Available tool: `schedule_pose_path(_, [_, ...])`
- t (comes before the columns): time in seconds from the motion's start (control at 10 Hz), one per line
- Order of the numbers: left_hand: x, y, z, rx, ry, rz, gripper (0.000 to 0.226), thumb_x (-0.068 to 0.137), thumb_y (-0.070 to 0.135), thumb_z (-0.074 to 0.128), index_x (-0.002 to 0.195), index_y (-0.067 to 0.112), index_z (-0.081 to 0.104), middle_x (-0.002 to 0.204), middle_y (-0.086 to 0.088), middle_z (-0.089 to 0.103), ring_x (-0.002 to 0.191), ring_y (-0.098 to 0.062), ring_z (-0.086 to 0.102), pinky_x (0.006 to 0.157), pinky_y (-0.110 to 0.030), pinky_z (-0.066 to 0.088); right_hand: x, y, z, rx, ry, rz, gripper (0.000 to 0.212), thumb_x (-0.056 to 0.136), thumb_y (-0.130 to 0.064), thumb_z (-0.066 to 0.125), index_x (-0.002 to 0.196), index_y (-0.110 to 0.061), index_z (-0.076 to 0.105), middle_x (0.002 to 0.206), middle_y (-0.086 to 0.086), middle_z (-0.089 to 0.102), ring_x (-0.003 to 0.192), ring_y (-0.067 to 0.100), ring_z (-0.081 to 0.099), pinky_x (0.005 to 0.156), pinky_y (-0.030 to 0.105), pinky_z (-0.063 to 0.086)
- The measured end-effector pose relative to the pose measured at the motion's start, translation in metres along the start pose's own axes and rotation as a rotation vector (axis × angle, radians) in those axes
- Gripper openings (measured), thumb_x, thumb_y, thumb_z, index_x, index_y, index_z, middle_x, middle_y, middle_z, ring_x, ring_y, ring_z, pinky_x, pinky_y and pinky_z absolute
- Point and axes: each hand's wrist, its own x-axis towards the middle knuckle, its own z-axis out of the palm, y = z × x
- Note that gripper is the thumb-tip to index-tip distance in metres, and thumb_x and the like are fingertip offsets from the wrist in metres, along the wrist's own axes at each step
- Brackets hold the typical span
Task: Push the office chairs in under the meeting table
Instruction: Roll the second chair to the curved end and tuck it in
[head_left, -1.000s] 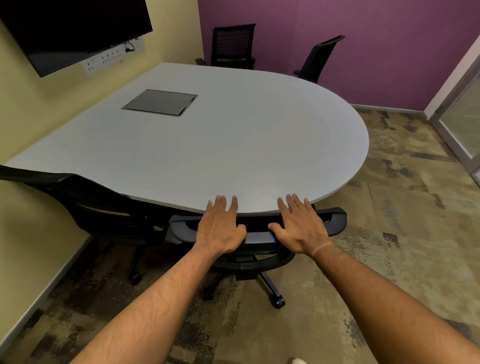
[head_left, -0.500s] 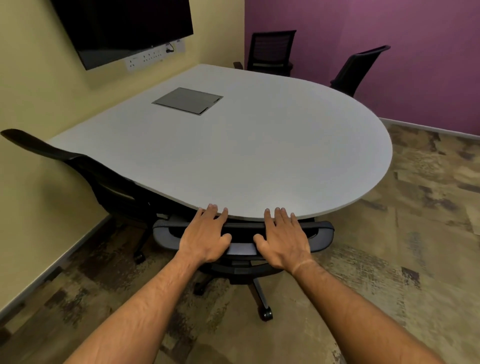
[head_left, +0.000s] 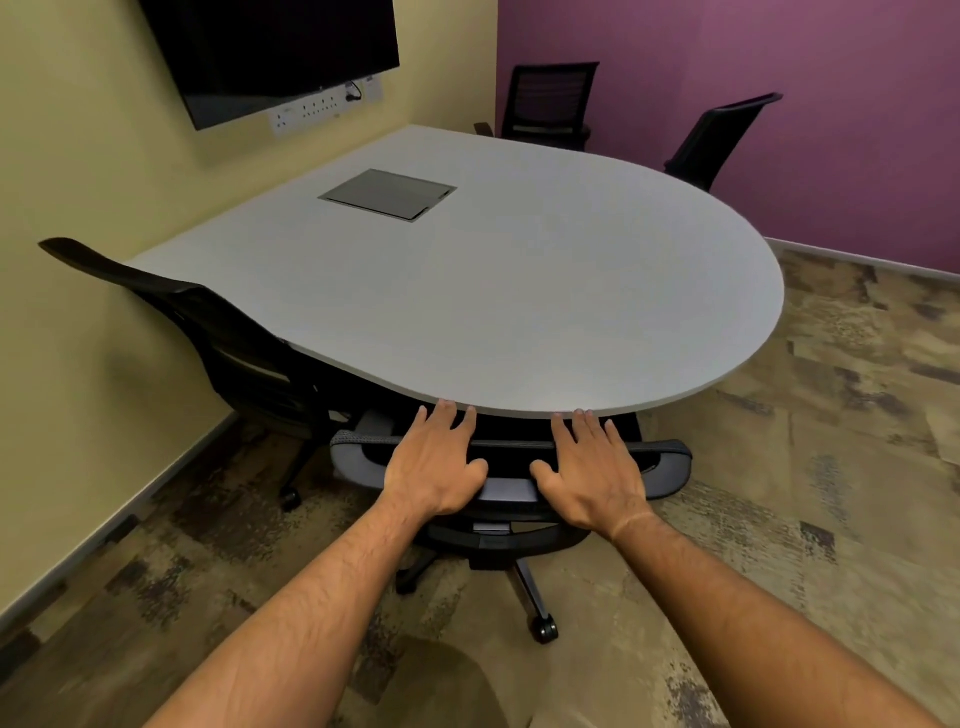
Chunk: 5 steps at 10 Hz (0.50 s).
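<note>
Both hands flat, left hand (head_left: 435, 470) and right hand (head_left: 592, 475) pressing the chair (head_left: 511, 488) backrest right at the worktop (head_left: 519, 291) edge ahead of the fingertips, seat looks tucked; far chairs (head_left: 550, 101) possibly left.

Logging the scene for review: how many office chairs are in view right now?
4. One under both hands at the near edge, one at the left by the yellow wall, two at the far side by the purple wall. Others could be out of frame.
</note>
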Motion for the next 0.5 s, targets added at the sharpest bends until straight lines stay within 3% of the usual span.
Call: schedule_pose_path(0.5, [0.004, -0.012, -0.001, -0.014, -0.041, -0.012, 0.072, 0.089, 0.039, 0.037, 0.154, 0.016, 0.020, 0.160, -0.015, 0.019, 0.150, -0.023, 0.007, 0.122, -0.036, 0.000, 0.000, -0.009, 0.004, 0.009, 0.055, 0.011, 0.085, 0.081, -0.057, 0.018, 0.154, -0.012, 0.014, 0.160, 0.019, 0.016, 0.149, 0.027, 0.008, 0.121, 0.044, 0.006])
